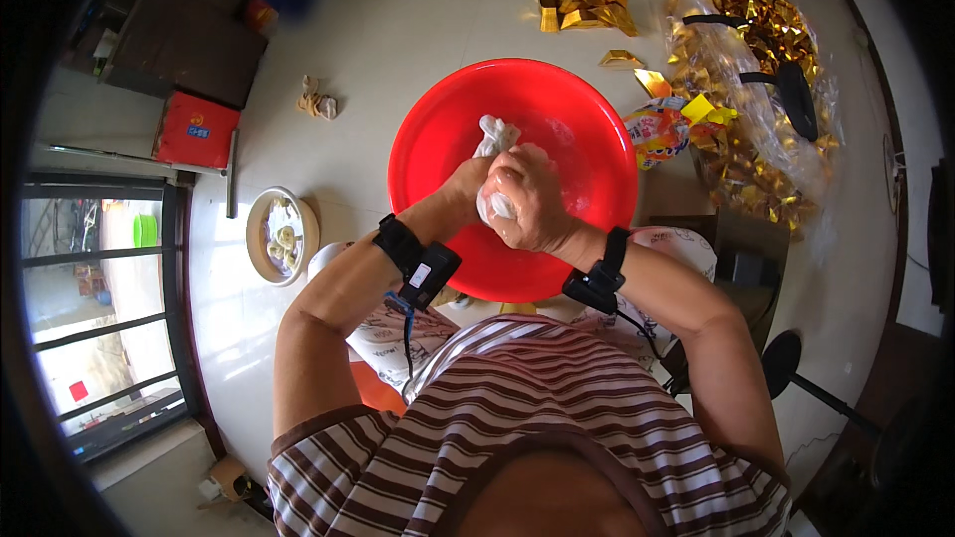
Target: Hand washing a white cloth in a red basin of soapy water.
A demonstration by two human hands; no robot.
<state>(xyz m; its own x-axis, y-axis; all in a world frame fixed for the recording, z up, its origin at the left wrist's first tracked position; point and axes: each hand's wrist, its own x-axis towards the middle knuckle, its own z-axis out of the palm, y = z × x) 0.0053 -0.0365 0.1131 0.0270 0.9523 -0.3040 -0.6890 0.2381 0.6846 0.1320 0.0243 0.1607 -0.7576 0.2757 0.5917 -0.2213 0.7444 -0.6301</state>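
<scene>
A wide red plastic basin [425, 134] lies before me, with patches of suds on its inner surface. Over its middle I grip a bunched wet white cloth [498, 136] with both hands pressed together. My left hand [468, 183] is closed around the cloth, partly hidden by the other hand. My right hand [526, 198] is wrapped over it, wet with foam, and part of the cloth bulges out below the fingers. One end of the cloth sticks up above both hands. A black device is strapped to each wrist.
At left on the floor stands a beige basin [313, 239] holding wet cloths. Further left are a red box [195, 130] and a dark cabinet [186, 45]. Gold foil paper pieces [589, 6] lie beyond the red basin, and a clear plastic bag [727, 82] full of them lies at right.
</scene>
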